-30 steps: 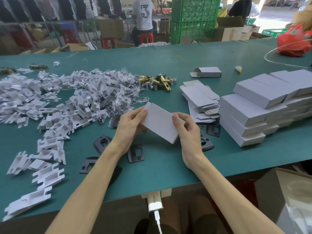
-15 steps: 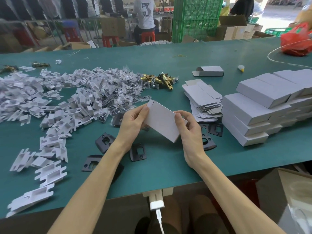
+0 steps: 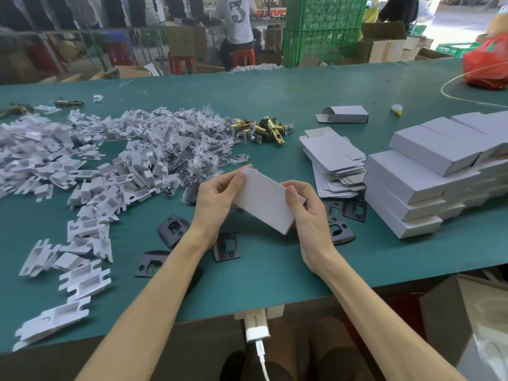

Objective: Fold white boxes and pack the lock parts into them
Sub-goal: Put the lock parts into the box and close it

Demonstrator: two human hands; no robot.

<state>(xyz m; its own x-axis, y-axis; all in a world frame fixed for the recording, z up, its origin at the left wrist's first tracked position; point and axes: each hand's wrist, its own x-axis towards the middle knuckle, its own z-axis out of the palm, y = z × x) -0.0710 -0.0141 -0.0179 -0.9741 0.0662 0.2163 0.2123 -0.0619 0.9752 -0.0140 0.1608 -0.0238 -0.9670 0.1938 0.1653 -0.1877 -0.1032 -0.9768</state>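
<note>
I hold a white box (image 3: pixel 266 200) tilted above the green table (image 3: pixel 275 270), near its front edge. My left hand (image 3: pixel 217 198) grips its upper left end, thumb on top. My right hand (image 3: pixel 309 213) grips its right end, thumb pressed on the face. Black strike plates (image 3: pixel 173 229) lie on the table under and around my hands. A flat stack of unfolded white blanks (image 3: pixel 332 158) lies right of the box. Brass latch bolts (image 3: pixel 270 129) sit beyond it. Small bags of screws (image 3: pixel 198 158) are heaped at centre left.
Closed white boxes (image 3: pixel 439 171) are stacked at the right. White cardboard inserts (image 3: pixel 68 171) spread over the left half. One half-folded box (image 3: pixel 345 114) lies at the back. A red bag (image 3: pixel 486 64) sits far right. A charger cable (image 3: pixel 257 334) hangs at the front edge.
The box stays between both hands in nearly the same place. My right thumb has shifted slightly on its face.
</note>
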